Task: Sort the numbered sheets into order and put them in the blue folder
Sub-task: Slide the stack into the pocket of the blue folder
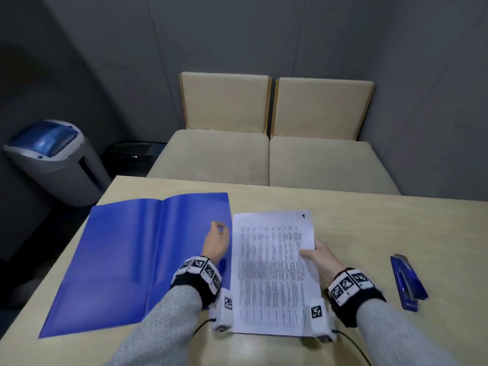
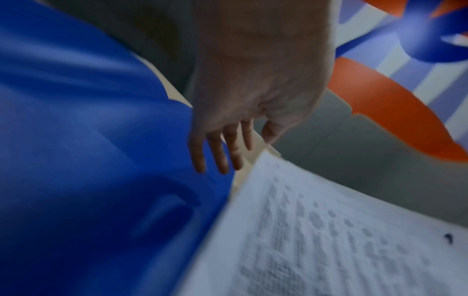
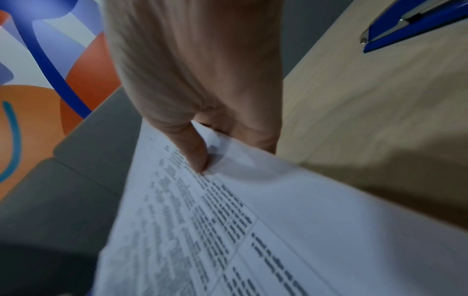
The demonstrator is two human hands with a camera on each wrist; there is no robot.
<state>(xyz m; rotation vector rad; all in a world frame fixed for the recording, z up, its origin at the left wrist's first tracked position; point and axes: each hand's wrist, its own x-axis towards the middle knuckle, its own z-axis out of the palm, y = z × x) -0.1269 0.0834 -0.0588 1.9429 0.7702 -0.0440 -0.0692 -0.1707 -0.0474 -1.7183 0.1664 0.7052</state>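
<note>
The blue folder (image 1: 126,257) lies spread open on the left part of the table (image 1: 369,223). A stack of printed sheets (image 1: 274,273), the top one marked 1, is lifted just right of it. My right hand (image 1: 315,253) pinches the stack's right edge, thumb (image 3: 195,154) on top and fingers underneath. My left hand (image 1: 216,237) hovers over the folder's right edge with loosely bent fingers (image 2: 217,152), holding nothing. In the left wrist view the folder (image 2: 88,160) and the sheets (image 2: 329,240) lie side by side under that hand.
A blue stapler (image 1: 408,282) lies on the table at the right, also seen in the right wrist view as a stapler (image 3: 418,26). Two beige chairs (image 1: 269,154) stand behind the table. A grey shredder bin (image 1: 55,159) stands on the floor at the left.
</note>
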